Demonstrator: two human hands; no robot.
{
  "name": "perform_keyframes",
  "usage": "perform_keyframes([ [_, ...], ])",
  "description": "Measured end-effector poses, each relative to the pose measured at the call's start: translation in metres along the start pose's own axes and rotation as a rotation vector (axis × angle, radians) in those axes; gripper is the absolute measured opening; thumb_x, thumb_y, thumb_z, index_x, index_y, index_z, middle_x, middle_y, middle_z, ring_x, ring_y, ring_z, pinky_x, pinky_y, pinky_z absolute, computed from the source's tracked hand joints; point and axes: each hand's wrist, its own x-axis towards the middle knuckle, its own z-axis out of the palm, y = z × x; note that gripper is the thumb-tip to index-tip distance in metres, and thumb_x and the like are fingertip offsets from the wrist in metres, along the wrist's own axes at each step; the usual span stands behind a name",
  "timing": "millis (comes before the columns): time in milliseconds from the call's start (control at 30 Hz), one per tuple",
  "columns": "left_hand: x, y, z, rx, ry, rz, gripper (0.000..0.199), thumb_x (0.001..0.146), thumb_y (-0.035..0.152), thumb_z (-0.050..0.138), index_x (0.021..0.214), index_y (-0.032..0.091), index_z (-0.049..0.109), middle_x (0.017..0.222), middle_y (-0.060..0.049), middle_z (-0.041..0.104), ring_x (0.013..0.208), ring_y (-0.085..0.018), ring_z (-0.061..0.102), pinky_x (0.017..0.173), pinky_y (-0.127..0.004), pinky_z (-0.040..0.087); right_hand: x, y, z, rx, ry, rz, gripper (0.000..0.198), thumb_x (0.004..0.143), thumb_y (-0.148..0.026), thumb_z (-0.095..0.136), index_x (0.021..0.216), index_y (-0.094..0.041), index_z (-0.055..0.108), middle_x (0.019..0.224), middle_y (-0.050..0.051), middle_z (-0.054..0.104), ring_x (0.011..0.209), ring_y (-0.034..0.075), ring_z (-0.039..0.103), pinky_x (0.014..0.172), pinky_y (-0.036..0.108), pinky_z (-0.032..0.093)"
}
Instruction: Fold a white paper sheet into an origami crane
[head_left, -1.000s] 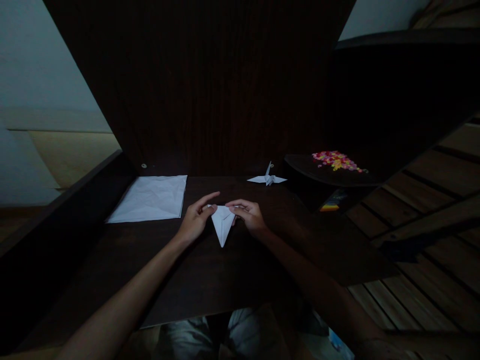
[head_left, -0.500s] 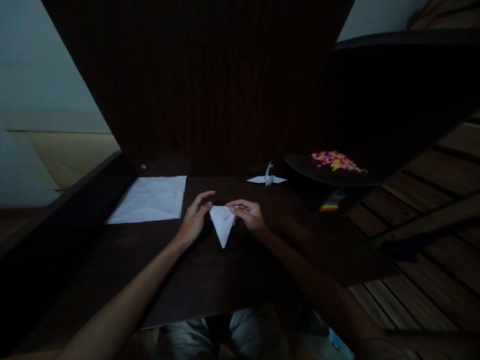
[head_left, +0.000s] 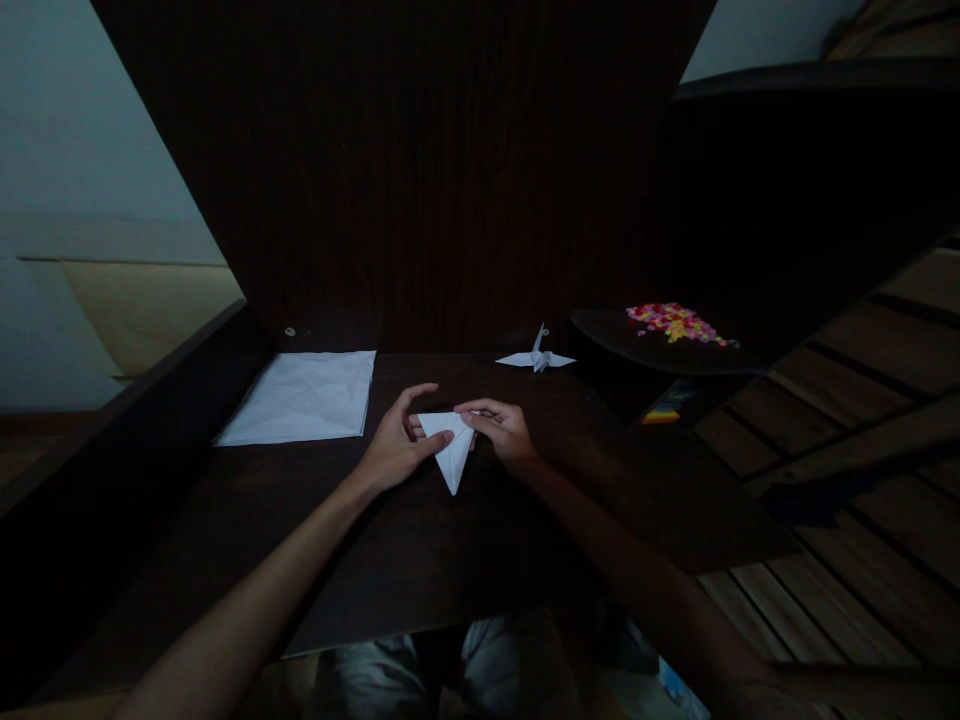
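A white folded origami paper (head_left: 452, 466), kite-shaped with its point toward me, is held between both hands just above the dark desk. My left hand (head_left: 397, 442) grips its left side, the thumb lying across the front face and some fingers behind it; the index finger sticks out away from the paper. At the upper right corner, my right hand (head_left: 504, 432) pinches the paper between thumb and fingers. Farther back stands a finished paper crane (head_left: 538, 360) with spread wings. On the left lies a stack of white paper sheets (head_left: 300, 398) with crease marks.
A rounded side shelf (head_left: 600, 330) on the right carries a heap of small pink, red and yellow pieces (head_left: 679, 322). The dark desk (head_left: 360, 560) has a raised side board (head_left: 135, 400) at left and a tall back panel (head_left: 450, 180). Wooden slats (head_left: 840, 610) show at right.
My left thumb has moved from the paper's upper left corner onto the middle of its front face. The right hand keeps its pinch at the upper right corner.
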Motion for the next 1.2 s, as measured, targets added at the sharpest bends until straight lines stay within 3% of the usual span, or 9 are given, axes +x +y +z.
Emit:
perform_keyframes([
  [567,0.000,-0.004,0.000,-0.036,-0.023,0.035,0.059,0.063,0.021,0.076,0.109,0.022,0.039,0.078,0.001,0.065,0.069,-0.017,0.067,0.062,-0.027,0.051,0.002,0.001,0.000,0.053,-0.002,-0.003,0.020,0.064,-0.032,0.073,0.078,-0.017,0.072,0.060,0.000,0.066,0.046,0.011,0.056,0.042,0.022,0.045],
  [733,0.003,-0.003,-0.002,-0.068,-0.019,0.069,0.045,0.066,0.019,0.067,0.106,0.019,0.047,0.086,-0.002,0.067,0.082,-0.019,0.065,0.074,-0.030,0.049,0.005,0.004,-0.003,0.078,-0.004,-0.014,0.024,0.066,-0.034,0.072,0.082,-0.016,0.070,0.059,-0.001,0.064,0.044,0.010,0.055,0.039,0.022,0.044],
  [933,0.008,-0.009,-0.006,0.081,0.109,0.086,0.036,0.076,0.034,0.063,0.106,0.016,0.056,0.080,-0.003,0.068,0.079,-0.019,0.063,0.073,-0.030,0.047,0.004,0.005,-0.004,0.086,-0.028,0.014,0.028,0.068,-0.038,0.072,0.086,-0.016,0.069,0.061,0.000,0.064,0.044,0.010,0.056,0.039,0.022,0.045],
  [1100,0.010,-0.010,-0.007,0.155,0.213,0.124,0.031,0.075,0.042,0.065,0.090,0.014,0.062,0.080,-0.004,0.067,0.075,-0.017,0.062,0.066,-0.027,0.046,0.003,0.004,-0.005,0.075,-0.042,-0.018,0.030,0.073,-0.040,0.068,0.088,-0.015,0.066,0.059,0.000,0.062,0.046,0.011,0.058,0.040,0.023,0.046],
  [1200,0.009,-0.008,-0.006,0.145,0.278,0.140,0.029,0.074,0.040,0.066,0.087,0.015,0.059,0.068,0.000,0.062,0.065,-0.015,0.059,0.059,-0.024,0.044,0.003,0.005,-0.005,0.036,-0.035,-0.052,0.035,0.069,-0.037,0.072,0.096,-0.017,0.061,0.065,-0.002,0.061,0.046,0.011,0.059,0.040,0.023,0.047],
])
